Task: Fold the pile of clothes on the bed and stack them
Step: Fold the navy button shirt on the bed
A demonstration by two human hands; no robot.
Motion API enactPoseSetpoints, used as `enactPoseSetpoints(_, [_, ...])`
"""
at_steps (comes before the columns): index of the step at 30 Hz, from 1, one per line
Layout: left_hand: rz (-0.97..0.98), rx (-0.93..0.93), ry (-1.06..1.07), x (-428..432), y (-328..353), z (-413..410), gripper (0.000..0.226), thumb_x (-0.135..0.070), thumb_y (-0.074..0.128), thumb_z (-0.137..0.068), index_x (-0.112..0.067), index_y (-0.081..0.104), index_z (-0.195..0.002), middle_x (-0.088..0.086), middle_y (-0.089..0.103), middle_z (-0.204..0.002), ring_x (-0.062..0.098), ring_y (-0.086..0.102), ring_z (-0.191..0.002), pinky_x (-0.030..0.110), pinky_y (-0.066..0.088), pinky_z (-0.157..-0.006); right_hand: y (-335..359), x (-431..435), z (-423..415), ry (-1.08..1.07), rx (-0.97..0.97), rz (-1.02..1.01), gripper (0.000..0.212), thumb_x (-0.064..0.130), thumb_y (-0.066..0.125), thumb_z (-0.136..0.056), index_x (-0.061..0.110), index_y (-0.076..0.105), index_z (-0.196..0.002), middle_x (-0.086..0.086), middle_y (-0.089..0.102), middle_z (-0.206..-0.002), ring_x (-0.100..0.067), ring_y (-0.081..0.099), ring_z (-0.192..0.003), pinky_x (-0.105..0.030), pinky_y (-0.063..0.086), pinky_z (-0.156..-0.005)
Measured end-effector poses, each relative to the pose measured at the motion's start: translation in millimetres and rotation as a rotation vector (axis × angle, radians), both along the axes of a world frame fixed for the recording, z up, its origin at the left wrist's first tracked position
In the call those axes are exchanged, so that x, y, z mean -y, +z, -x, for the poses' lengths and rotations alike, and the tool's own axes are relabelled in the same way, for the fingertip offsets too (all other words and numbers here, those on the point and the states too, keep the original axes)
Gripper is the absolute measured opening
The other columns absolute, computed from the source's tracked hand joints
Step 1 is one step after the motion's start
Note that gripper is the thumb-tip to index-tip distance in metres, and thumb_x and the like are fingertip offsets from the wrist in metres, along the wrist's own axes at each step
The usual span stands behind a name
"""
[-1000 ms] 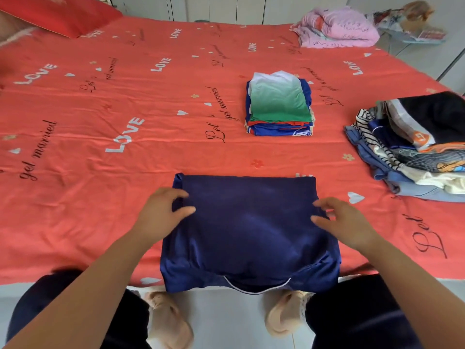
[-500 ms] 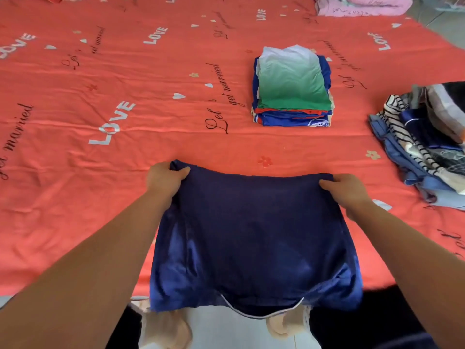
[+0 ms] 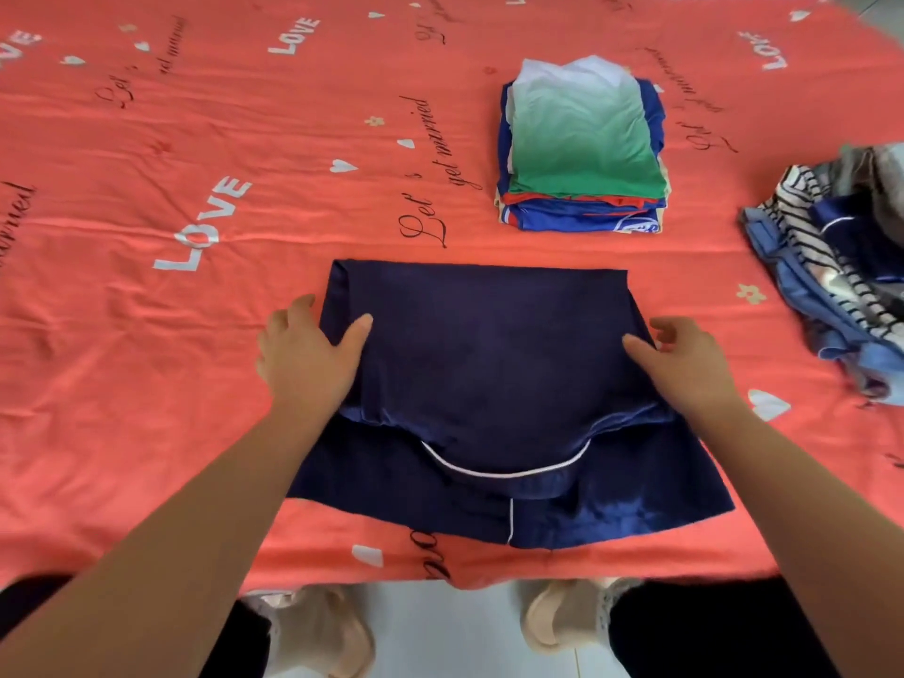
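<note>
A navy garment (image 3: 489, 345) with white piping lies folded on the red bed cover (image 3: 146, 335) near the front edge, its upper layer doubled over the lower one. My left hand (image 3: 308, 359) rests at the garment's left edge, thumb on the cloth and fingers spread beside it. At the right edge, my right hand (image 3: 685, 364) lies the same way, thumb on the fabric. Behind it stands a neat stack of folded clothes (image 3: 582, 144) with a green-and-white shirt on top. An unfolded pile (image 3: 831, 266) of striped, blue and dark clothes lies at the right.
The bed cover stretches far to the left and back, printed with words and hearts. The bed's front edge runs just below the garment. My two feet in beige slippers (image 3: 323, 628) stand on the white floor under that edge.
The navy garment, lifted by its far corners half a second ago, now lies flat further onto the bed with a fold across it. Both hands have moved back to its sides.
</note>
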State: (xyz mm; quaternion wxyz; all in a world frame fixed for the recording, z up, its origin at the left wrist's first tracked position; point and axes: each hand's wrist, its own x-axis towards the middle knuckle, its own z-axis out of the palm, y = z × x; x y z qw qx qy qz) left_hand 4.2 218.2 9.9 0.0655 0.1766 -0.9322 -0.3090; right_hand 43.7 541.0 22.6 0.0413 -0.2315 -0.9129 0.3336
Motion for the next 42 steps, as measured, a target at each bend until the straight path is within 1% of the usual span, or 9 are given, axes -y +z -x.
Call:
enactPoseSetpoints(5, [0.150, 0.117, -0.120, -7, -12, -48, 0.067, -0.052, 0.054, -0.085, -0.016, 0.035, -0.138, 0.014, 0.056, -0.127, 0.036, 0.049, -0.117, 0.045, 0.031, -0.095, -19, 8, -53, 0.049, -0.098, -0.173, 0.042, 0.024, 0.068, -0.082, 0.013, 0.058, -0.122, -0.021, 0.055, -0.113, -0.029, 0.044, -0.113, -0.029, 0.033, -0.095])
enactPoseSetpoints(10, [-0.139, -0.020, -0.127, -2, -2, -56, 0.042, -0.014, 0.054, -0.089, -0.011, 0.048, -0.130, 0.013, 0.058, -0.124, 0.035, 0.053, -0.112, 0.038, 0.038, -0.091, -10, 17, -65, 0.012, -0.122, 0.037, 0.036, 0.002, 0.063, -0.080, 0.011, 0.064, -0.114, -0.004, 0.059, -0.101, -0.021, 0.057, -0.092, -0.018, 0.034, -0.077])
enactPoseSetpoints(13, [-0.276, -0.076, -0.071, 5, 12, -64, 0.038, -0.004, 0.053, -0.086, -0.008, 0.053, -0.123, 0.013, 0.062, -0.107, 0.033, 0.057, -0.102, 0.031, 0.038, -0.080, 6, 13, -74, -0.086, -0.126, 0.133, 0.032, -0.001, 0.057, -0.079, 0.015, 0.069, -0.103, 0.000, 0.064, -0.099, -0.016, 0.057, -0.090, -0.022, 0.037, -0.080])
enactPoseSetpoints(18, [-0.008, 0.168, -0.091, 6, 12, -81, 0.062, -0.020, 0.063, -0.084, -0.006, 0.034, -0.138, 0.021, 0.048, -0.130, 0.038, 0.044, -0.121, 0.045, 0.036, -0.096, 1, 4, -91, 0.006, 0.033, 0.022, 0.029, 0.003, 0.063, -0.081, 0.007, 0.067, -0.109, -0.011, 0.067, -0.110, -0.025, 0.060, -0.103, -0.024, 0.037, -0.081])
enactPoseSetpoints(21, [0.151, 0.041, -0.143, -12, 22, -91, 0.064, -0.025, 0.064, -0.083, -0.011, 0.036, -0.139, 0.016, 0.043, -0.134, 0.036, 0.038, -0.124, 0.047, 0.031, -0.097, -5, 1, -97, -0.017, -0.040, -0.050, 0.031, 0.009, 0.067, -0.079, 0.005, 0.066, -0.109, -0.017, 0.066, -0.105, -0.031, 0.058, -0.098, -0.026, 0.037, -0.076])
enactPoseSetpoints(26, [0.216, -0.067, -0.484, -64, 34, -93, 0.046, -0.028, 0.060, -0.087, -0.017, 0.050, -0.131, 0.006, 0.048, -0.131, 0.029, 0.042, -0.122, 0.042, 0.034, -0.096, -7, 4, -93, -0.111, 0.071, -0.042, 0.056, 0.033, 0.066, -0.082, -0.002, 0.051, -0.124, -0.023, 0.058, -0.118, -0.037, 0.051, -0.114, -0.040, 0.040, -0.092])
enactPoseSetpoints(30, [0.161, 0.017, -0.691, -125, 40, -89, 0.042, -0.036, 0.049, -0.094, -0.025, 0.044, -0.134, -0.003, 0.040, -0.137, 0.019, 0.036, -0.126, 0.034, 0.028, -0.101, -11, 11, -91, -0.159, 0.136, 0.041, 0.052, 0.049, 0.063, -0.080, 0.000, 0.058, -0.098, -0.017, 0.064, -0.094, -0.035, 0.060, -0.092, -0.033, 0.039, -0.066])
enactPoseSetpoints(36, [0.025, 0.160, -0.776, -204, 39, -68, 0.051, -0.040, 0.050, -0.093, -0.014, 0.040, -0.136, 0.008, 0.041, -0.136, 0.025, 0.041, -0.124, 0.036, 0.038, -0.099, -15, 20, -95, -0.123, 0.078, 0.108, 0.016, 0.027, 0.060, -0.081, 0.013, 0.054, -0.078, -0.007, 0.057, -0.077, -0.026, 0.052, -0.070, -0.029, 0.035, -0.059])
enactPoseSetpoints(42, [0.080, 0.354, -0.723, -259, 32, -42, 0.081, -0.046, 0.060, -0.084, -0.021, 0.014, -0.146, 0.012, 0.028, -0.136, 0.032, 0.038, -0.122, 0.039, 0.040, -0.091, -15, 25, -102, -0.061, -0.053, -0.078, 0.037, 0.028, 0.057, -0.084, 0.023, 0.053, -0.120, -0.004, 0.060, -0.101, -0.026, 0.056, -0.097, -0.034, 0.043, -0.074])
